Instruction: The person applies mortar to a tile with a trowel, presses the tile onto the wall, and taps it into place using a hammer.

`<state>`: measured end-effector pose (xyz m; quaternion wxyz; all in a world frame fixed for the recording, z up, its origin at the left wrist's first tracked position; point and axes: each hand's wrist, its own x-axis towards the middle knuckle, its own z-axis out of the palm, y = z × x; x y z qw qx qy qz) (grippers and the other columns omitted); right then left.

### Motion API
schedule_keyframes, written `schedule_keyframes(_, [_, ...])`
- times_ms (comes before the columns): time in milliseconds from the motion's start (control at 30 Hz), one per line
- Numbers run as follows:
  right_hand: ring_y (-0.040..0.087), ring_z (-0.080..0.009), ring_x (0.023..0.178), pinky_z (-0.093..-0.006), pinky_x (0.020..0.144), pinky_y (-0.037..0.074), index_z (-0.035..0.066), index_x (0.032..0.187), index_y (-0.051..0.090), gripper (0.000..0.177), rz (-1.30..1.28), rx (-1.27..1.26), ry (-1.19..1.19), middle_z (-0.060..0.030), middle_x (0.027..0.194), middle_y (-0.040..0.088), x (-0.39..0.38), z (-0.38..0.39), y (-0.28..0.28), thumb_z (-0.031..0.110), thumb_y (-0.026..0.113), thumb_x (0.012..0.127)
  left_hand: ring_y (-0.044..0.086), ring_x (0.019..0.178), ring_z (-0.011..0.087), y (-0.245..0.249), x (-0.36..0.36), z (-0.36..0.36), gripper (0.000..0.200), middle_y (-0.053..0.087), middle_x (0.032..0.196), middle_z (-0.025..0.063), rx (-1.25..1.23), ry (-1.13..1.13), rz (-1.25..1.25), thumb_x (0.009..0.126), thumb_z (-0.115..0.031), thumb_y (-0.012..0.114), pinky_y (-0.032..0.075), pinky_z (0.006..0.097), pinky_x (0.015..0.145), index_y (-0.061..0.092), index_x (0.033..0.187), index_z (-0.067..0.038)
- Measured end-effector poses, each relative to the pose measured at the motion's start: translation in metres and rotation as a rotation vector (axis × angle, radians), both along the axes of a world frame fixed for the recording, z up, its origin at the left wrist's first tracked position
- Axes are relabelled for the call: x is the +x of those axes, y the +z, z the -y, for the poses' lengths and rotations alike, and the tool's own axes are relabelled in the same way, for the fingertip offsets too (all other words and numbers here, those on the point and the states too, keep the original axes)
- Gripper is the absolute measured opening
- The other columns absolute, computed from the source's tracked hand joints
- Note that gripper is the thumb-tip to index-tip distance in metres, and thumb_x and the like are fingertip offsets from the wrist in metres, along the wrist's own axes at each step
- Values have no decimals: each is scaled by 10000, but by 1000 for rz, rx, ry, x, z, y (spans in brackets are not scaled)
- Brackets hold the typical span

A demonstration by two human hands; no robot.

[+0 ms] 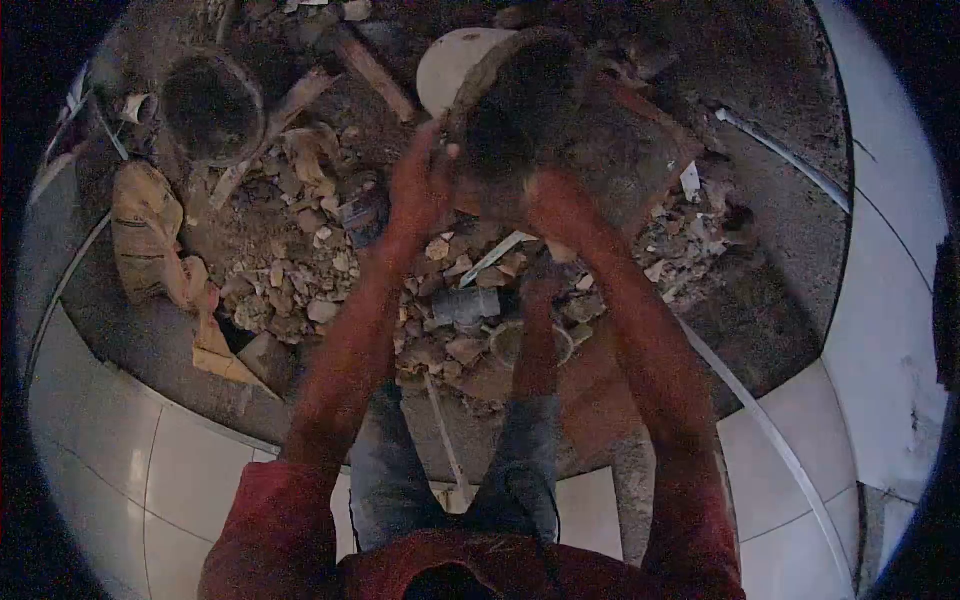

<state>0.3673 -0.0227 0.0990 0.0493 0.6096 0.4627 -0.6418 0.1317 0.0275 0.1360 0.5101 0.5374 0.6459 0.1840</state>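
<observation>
Two legs in jeans (400, 470) stand at 6 o'clock, where the white tiles (150, 450) end at the edge of a pit of rubble (300, 265). Footing looks like the first concern. The ground ahead is loose broken pieces, so the weight is best kept back over the tiles while the load is carried out in front.

Further out, both red-sleeved arms reach toward 12 o'clock and carry a large, dust-caked bucket (570, 125) between them. It is tilted, with its dark mouth turned toward the person and to 9 o'clock. To handle it well, the two hands should press in evenly from opposite sides, and any tipping should be slow so the weight does not swing.

The left hand (420, 190) lies against the rim at the bucket's 9 o'clock side. Its fingers are close together and point up along the edge, apparently gripping it. The right hand (558, 205) bears on the lower wall at the bucket's 6 o'clock. Blur hides its fingers, so whether they curl or lie flat cannot be told.

A crumpled yellow sack (150, 235) lies at 9 o'clock. Farthest off, a second round basin (210, 105) sits at 11 o'clock, with a wooden plank (375, 75) between it and the bucket.
</observation>
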Motion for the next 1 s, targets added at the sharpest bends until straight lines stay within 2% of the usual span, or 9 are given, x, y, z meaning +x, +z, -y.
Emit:
schedule_keyframes(67, [613, -211, 694, -358, 638, 490, -26, 933, 632, 302, 121, 80, 400, -131, 819, 641, 2, -9, 23, 266, 616, 858, 539, 1175, 323, -12, -4, -5, 421, 564, 1242, 216, -51, 37, 137, 962, -231, 515, 414, 415, 972, 458, 1324, -23])
schedule_keyframes(233, [595, -157, 679, -347, 628, 492, -40, 983, 632, 367, -214, -70, -196, -93, 774, 635, 23, 6, 85, 284, 669, 816, 533, 1178, 312, -15, -19, -16, 426, 551, 1283, 182, -20, 105, -74, 968, -222, 512, 404, 413, 993, 457, 1339, -20])
schedule_keyframes(300, [601, -145, 709, -327, 655, 502, -38, 1068, 619, 407, -248, -523, -508, -84, 828, 648, 16, 11, 133, 283, 669, 823, 527, 1182, 310, -35, -42, -18, 425, 535, 1312, 168, 14, 190, -159, 969, -214, 512, 399, 410, 1002, 456, 1343, -20])
schedule_keyframes(400, [607, -149, 781, -304, 682, 506, -29, 1149, 588, 443, -360, -362, -528, -81, 909, 648, 10, 76, 153, 296, 653, 855, 500, 1206, 320, -74, -118, -33, 492, 478, 1368, 168, -251, 91, 121, 959, -260, 535, 393, 393, 1018, 419, 1375, -24])
schedule_keyframes(500, [612, -200, 874, -343, 740, 512, -11, 1215, 553, 460, -121, -75, -729, -98, 1021, 633, -6, 165, 125, 288, 632, 874, 488, 1215, 309, -127, -174, -17, 564, 453, 1385, 159, -302, -576, -304, 941, -326, 559, 423, 388, 989, 391, 1395, -37])
schedule_keyframes(567, [595, -197, 910, -344, 765, 500, 18, 1251, 535, 478, 169, -69, -588, -89, 1109, 627, -6, 265, 56, 294, 628, 872, 499, 1202, 304, -185, -204, 42, 627, 466, 1366, 163, -431, 212, 499, 926, -391, 563, 448, 386, 958, 373, 1407, -36])
schedule_keyframes(667, [620, -330, 867, -466, 775, 499, -33, 1204, 539, 399, 367, 58, -101, -217, 993, 604, 19, 229, 25, 246, 566, 920, 509, 1188, 298, -69, -118, -10, 617, 489, 1337, 157, -424, 212, 26, 922, -421, 556, 461, 425, 933, 407, 1381, -37])
schedule_keyframes(900, [604, -302, 785, -459, 719, 486, -19, 1203, 508, 419, 278, 270, -336, -199, 914, 591, 32, 150, 62, 280, 560, 913, 525, 1164, 293, -66, -112, -14, 655, 508, 1301, 160, -346, 125, 61, 914, -473, 548, 462, 414, 921, 411, 1378, -31])
schedule_keyframes(1000, [621, -344, 886, -416, 750, 519, 30, 1169, 571, 355, 178, -58, -541, -226, 1074, 603, 44, 124, 40, 282, 562, 919, 532, 1150, 296, -61, -109, 0, 711, 502, 1309, 159, -385, 253, 4, 900, -507, 553, 464, 406, 916, 368, 1414, -52])
